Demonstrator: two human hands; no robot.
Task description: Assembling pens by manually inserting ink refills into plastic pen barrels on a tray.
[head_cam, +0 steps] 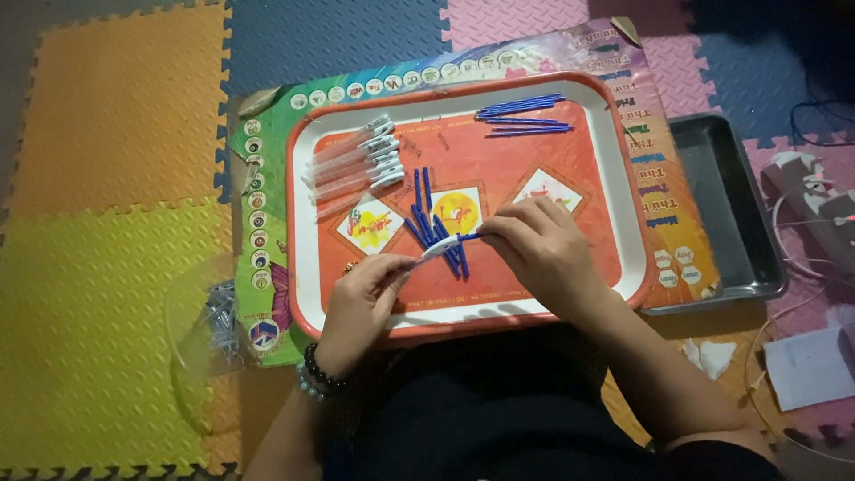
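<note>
An orange tray (307, 178) with a white rim lies on foam floor mats (107, 223). Over its middle, the left hand (361, 298) pinches a clear pen barrel (436, 249); the right hand (543, 249) pinches a blue refill (469, 236) at its mouth. Misaligned, the refill could bend or slip. Loose blue refills (426, 214) crowd beneath; clear barrels (356, 165) and more refills (524, 116) lie behind.

orange tray (623, 169), blue refills (525, 107), white rim

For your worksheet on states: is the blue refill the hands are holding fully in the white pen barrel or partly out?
Partly out: the blue refill protrudes from the white pen barrel.
</note>
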